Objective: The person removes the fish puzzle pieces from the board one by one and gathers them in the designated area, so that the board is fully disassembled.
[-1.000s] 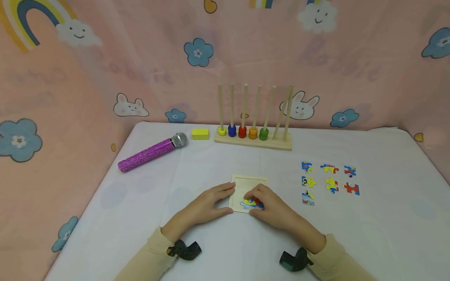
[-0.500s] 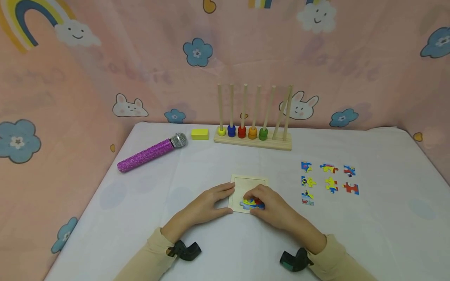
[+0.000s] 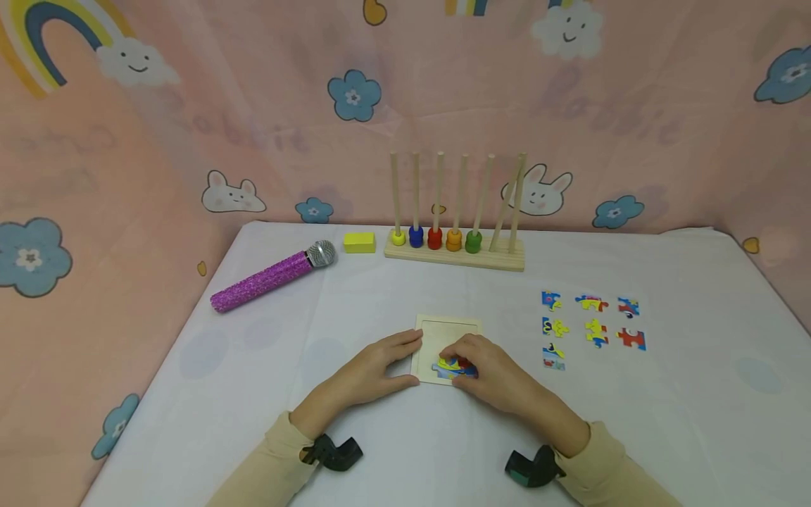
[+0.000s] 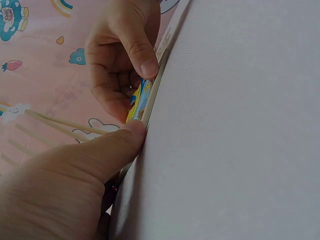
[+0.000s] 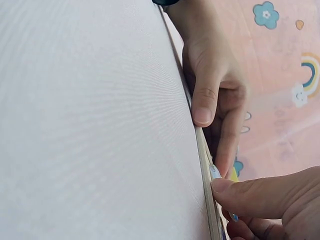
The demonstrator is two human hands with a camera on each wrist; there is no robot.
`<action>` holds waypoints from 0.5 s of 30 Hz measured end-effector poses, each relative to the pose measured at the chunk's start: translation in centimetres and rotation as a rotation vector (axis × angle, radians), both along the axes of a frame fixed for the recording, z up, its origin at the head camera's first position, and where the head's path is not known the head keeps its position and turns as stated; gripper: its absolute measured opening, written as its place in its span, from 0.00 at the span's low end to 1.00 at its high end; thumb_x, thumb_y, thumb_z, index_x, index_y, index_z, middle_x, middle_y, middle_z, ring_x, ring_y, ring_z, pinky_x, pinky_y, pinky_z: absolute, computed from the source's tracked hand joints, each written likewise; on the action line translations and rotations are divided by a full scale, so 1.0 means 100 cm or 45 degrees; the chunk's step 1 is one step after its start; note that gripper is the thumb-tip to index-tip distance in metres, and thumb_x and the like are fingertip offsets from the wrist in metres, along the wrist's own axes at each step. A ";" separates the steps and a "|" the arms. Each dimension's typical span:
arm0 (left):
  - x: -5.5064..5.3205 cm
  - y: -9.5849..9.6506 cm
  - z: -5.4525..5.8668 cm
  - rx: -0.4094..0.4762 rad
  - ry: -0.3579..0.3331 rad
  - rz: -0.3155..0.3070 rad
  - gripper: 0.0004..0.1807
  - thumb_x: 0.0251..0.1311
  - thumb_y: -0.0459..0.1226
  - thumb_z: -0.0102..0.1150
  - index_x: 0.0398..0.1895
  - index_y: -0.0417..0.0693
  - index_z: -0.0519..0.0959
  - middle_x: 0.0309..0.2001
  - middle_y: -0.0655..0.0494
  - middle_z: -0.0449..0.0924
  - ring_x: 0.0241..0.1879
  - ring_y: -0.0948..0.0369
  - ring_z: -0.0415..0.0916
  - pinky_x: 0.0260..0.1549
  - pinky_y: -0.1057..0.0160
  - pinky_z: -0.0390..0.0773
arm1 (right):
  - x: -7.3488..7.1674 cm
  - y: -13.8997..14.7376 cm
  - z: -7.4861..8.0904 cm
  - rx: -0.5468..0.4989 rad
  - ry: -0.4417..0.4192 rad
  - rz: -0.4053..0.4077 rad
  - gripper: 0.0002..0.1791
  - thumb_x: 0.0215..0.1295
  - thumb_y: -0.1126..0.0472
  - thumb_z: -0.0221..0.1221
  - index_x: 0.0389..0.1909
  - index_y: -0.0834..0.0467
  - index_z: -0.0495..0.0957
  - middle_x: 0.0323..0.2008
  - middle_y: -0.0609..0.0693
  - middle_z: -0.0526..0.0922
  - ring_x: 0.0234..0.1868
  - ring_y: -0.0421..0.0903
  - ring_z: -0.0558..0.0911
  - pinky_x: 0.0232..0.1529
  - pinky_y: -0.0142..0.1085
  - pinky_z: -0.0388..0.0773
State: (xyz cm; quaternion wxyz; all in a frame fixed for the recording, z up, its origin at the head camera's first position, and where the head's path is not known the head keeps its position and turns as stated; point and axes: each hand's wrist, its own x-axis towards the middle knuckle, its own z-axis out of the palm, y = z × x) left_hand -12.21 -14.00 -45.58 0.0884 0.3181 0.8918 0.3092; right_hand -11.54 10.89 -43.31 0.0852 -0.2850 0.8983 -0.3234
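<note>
A small wooden puzzle tray (image 3: pixel 437 334) lies flat on the white cloth in front of me. My left hand (image 3: pixel 379 367) rests at its left side, fingers fairly straight on the rim and thumb at the near corner. Over the tray's near right part, my right hand (image 3: pixel 494 367) pinches a red and blue jigsaw piece (image 3: pixel 467 367) between curled fingers and thumb. Beside that piece, a yellow and light-blue puzzle piece (image 3: pixel 443 372) shows in the tray. In the right wrist view, the right thumb (image 5: pixel 222 185) sits right at the tray edge (image 5: pixel 204 160); the fingers partly hide the pieces.
Loose jigsaw pieces (image 3: pixel 595 332) lie in rows to the right of the tray. At the back stand a wooden peg rack (image 3: pixel 456 259) with coloured beads and a yellow block (image 3: pixel 359 243). A purple glitter microphone (image 3: pixel 262 283) lies back left. A patterned pink curtain (image 3: pixel 272 127) hangs behind.
The right thumb and the red and blue piece have shifted very slightly to the right within the tray. The left hand keeps its place on the rim.
</note>
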 end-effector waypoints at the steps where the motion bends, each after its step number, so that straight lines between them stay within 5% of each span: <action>1: 0.000 0.000 0.000 0.000 0.001 0.001 0.37 0.59 0.48 0.62 0.69 0.43 0.63 0.72 0.57 0.59 0.71 0.60 0.56 0.67 0.58 0.63 | 0.000 0.000 0.000 0.007 0.012 0.002 0.19 0.55 0.62 0.67 0.49 0.53 0.79 0.43 0.43 0.77 0.41 0.38 0.72 0.47 0.37 0.77; 15: 0.000 0.000 0.000 0.001 0.015 -0.007 0.37 0.59 0.48 0.62 0.69 0.44 0.63 0.71 0.57 0.59 0.71 0.59 0.56 0.67 0.58 0.63 | -0.005 0.007 0.002 -0.030 0.074 -0.009 0.19 0.56 0.62 0.66 0.50 0.55 0.78 0.41 0.43 0.77 0.37 0.38 0.72 0.39 0.30 0.76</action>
